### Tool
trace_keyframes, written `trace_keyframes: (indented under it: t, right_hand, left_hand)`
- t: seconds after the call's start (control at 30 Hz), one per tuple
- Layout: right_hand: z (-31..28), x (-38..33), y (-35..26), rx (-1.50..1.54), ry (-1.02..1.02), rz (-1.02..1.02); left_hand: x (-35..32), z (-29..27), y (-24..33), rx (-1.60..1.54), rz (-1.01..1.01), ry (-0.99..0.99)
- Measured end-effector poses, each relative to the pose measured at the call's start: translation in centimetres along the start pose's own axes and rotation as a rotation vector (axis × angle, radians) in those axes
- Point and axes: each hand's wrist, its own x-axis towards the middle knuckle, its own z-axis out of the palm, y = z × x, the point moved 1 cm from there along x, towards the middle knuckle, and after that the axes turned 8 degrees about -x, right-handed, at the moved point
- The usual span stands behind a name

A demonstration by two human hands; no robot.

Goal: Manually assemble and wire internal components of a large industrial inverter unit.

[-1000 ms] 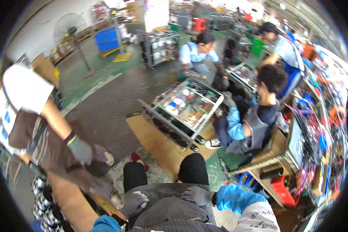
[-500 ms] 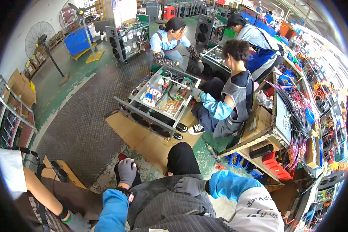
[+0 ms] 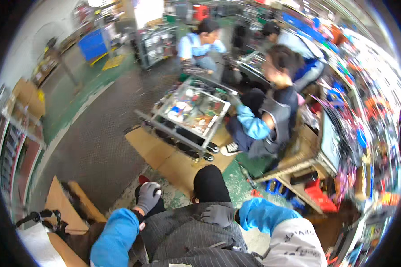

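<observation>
My left hand [image 3: 148, 196], in a grey glove, rests over my left knee with its fingers laid across it, holding nothing. My right hand [image 3: 218, 215], gloved too, lies flat on the striped dark apron [image 3: 182, 229] over my right thigh. Beyond my knees, an open metal equipment chassis [image 3: 194, 109] with wiring and boards inside stands on small casters over a cardboard sheet [image 3: 153, 144]. Neither of my hands touches it. At its right side sits a co-worker [image 3: 276, 111] in blue sleeves, one arm reaching to the frame.
Two more co-workers crouch or bend behind the chassis. A workbench [image 3: 294, 169] with bundled cables and bins runs along the right. At the left are a rack [image 3: 22, 151] and cardboard pieces [image 3: 67, 207]; a blue bin [image 3: 92, 46] stands farther back. Motion blurs the picture.
The view has shifted a little and blurred. The seated co-worker's head has turned toward the left. The person at lower left shows less, their gloved hand gone from sight. My hands stay in place.
</observation>
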Motion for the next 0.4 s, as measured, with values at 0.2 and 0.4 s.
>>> trace_keyframes:
  t: [0.2,0.4]
  right_hand:
    - [3.8,-0.3,1.0,-0.241,0.023,-0.016]
    - [0.0,3.9,3.8,-0.063,-0.118,0.105]
  left_hand:
    - [-1.7,-4.1,0.5,-0.039,0.290,-0.515]
    - [-4.6,-0.1,-2.8,-0.111,0.370,-0.410]
